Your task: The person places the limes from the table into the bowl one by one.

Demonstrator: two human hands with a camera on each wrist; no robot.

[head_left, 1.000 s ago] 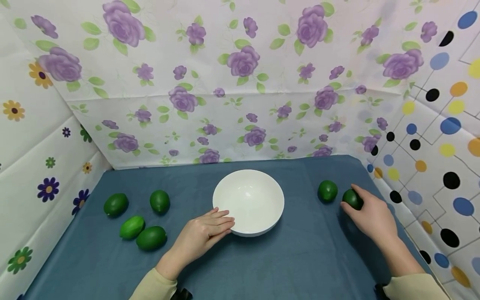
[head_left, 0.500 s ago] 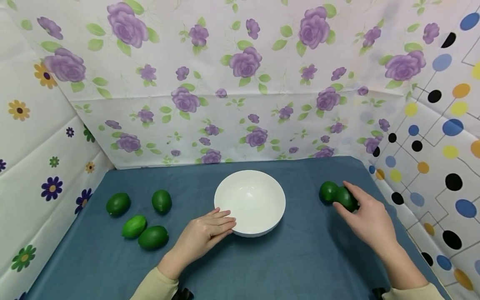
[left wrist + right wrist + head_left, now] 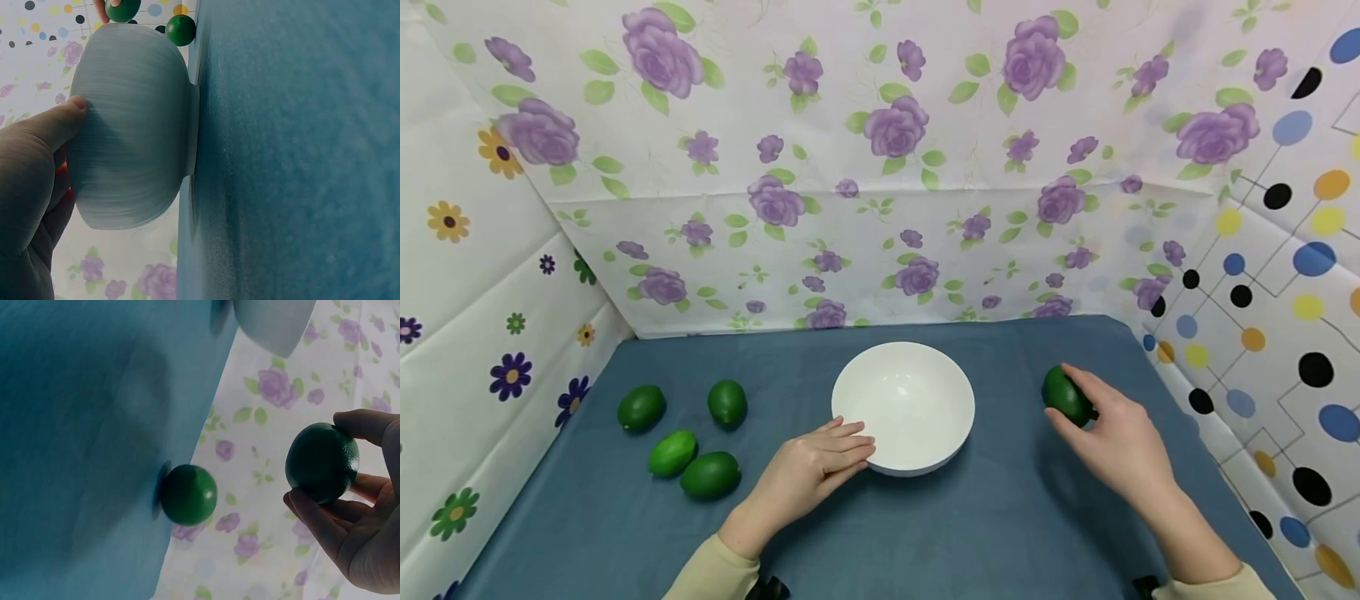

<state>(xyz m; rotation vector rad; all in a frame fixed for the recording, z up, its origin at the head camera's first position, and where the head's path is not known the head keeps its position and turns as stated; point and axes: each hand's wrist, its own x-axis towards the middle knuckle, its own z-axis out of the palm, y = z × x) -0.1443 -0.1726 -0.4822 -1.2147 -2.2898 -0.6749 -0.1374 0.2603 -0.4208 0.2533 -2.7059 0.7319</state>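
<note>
A white bowl (image 3: 913,396) stands upright on the blue cloth. My left hand (image 3: 805,467) holds its near-left rim: fingers lie over the edge, and in the left wrist view the thumb (image 3: 65,115) is on the outer wall. To the right of the bowl, my right hand (image 3: 1116,437) grips a dark green lime (image 3: 322,462) between thumb and fingers, raised above the cloth. A second dark lime (image 3: 189,495) rests on the cloth, mostly hidden behind the held one in the head view.
Several more limes lie left of the bowl, among them a lighter green lime (image 3: 673,453) next to a dark lime (image 3: 711,475). The blue cloth (image 3: 970,533) covers the table. Patterned sheets (image 3: 820,258) stand at the back and both sides.
My right hand has lifted the lime and carried it leftward, so it now overlaps the other lime in the head view. My left hand has stayed at the bowl's rim.
</note>
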